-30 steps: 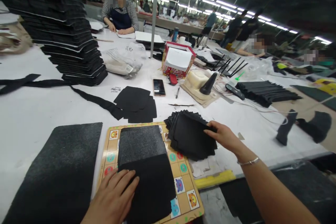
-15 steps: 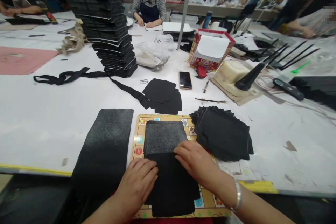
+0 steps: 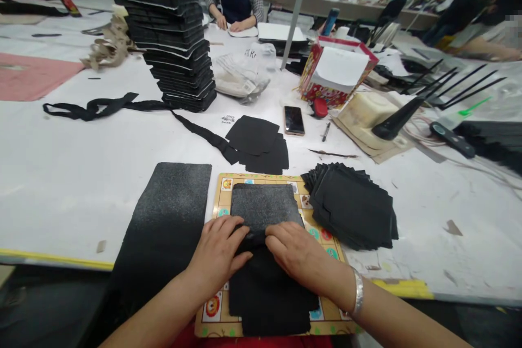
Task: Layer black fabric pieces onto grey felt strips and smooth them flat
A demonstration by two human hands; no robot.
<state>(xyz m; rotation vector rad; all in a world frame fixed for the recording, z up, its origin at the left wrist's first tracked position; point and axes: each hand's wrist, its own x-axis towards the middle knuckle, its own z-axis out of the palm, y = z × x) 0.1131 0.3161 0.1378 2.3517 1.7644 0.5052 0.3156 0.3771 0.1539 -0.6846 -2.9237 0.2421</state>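
Left grip [image 3: 216,253] and right grip [image 3: 297,250] rest open, flat on a long black felt panel [image 3: 269,299]. Its length runs forward beneath both.

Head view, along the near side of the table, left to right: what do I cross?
Dark grey felt strip → left hand → right hand → stack of black cut pieces

Left hand [image 3: 216,253] palm down, right hand [image 3: 299,253] palm down, almost touching
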